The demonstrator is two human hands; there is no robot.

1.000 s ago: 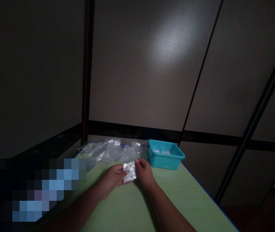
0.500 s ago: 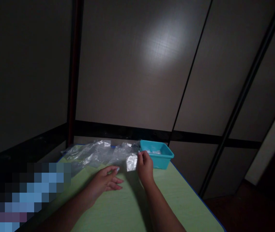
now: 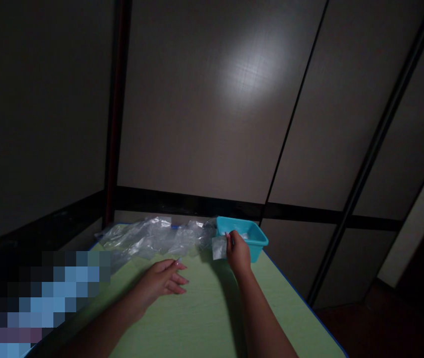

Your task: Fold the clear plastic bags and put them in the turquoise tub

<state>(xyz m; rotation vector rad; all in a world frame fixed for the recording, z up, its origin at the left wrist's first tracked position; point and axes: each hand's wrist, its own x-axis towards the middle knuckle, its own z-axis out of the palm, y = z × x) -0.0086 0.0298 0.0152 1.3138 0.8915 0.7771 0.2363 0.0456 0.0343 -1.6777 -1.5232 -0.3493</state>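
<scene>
Between the thumb and fingers of my right hand (image 3: 240, 253) is a small clear plastic bag (image 3: 218, 248), pinched at its right edge. This hand is in front of the turquoise basket (image 3: 257, 243), partly covering it. Some clear or whitish pieces lie inside the basket, too small to make out. Over the green table my left hand (image 3: 163, 278) holds nothing, its fingers apart. Beyond it, a heap of crumpled clear plastic (image 3: 152, 238) spreads along the table's far left side.
The green table (image 3: 193, 323) has a blue edge and stands close to dark cabinet panels (image 3: 204, 109). A blurred-out blue patch (image 3: 58, 283) covers the lower left. On the far right a reddish floor (image 3: 369, 318) shows.
My right hand has moved right with the small plastic bag, from beside the turquoise basket to in front of it. My left hand has stayed nearly still.
</scene>
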